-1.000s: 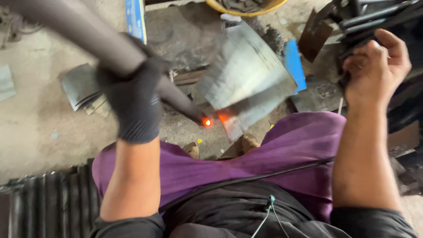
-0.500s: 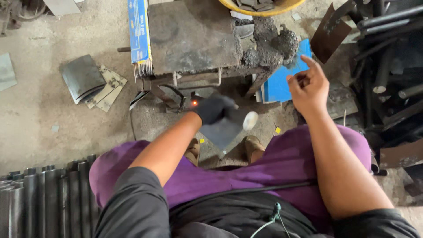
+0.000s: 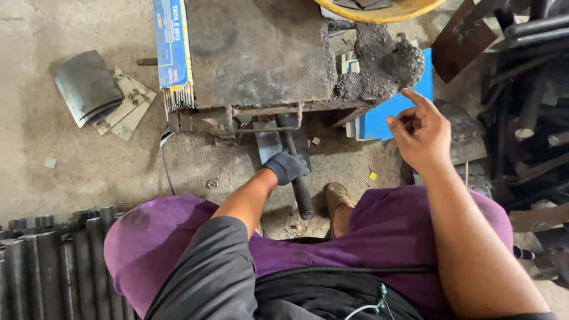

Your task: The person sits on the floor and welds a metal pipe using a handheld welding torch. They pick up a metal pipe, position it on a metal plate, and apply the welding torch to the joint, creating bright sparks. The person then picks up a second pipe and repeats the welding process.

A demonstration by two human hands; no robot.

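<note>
Gloved left hand seemingly grips pipe.

The left hand wears a dark glove that hides its fingers, and it covers the middle of the dark pipe, whose far end runs out of sight under the work block. Past that block the yellow bowl is cut off by the top edge, so what it holds cannot be told. Left of the block the box of rods is also cut at the top, and right of it the shoe is half hidden by the purple trouser leg.
</note>
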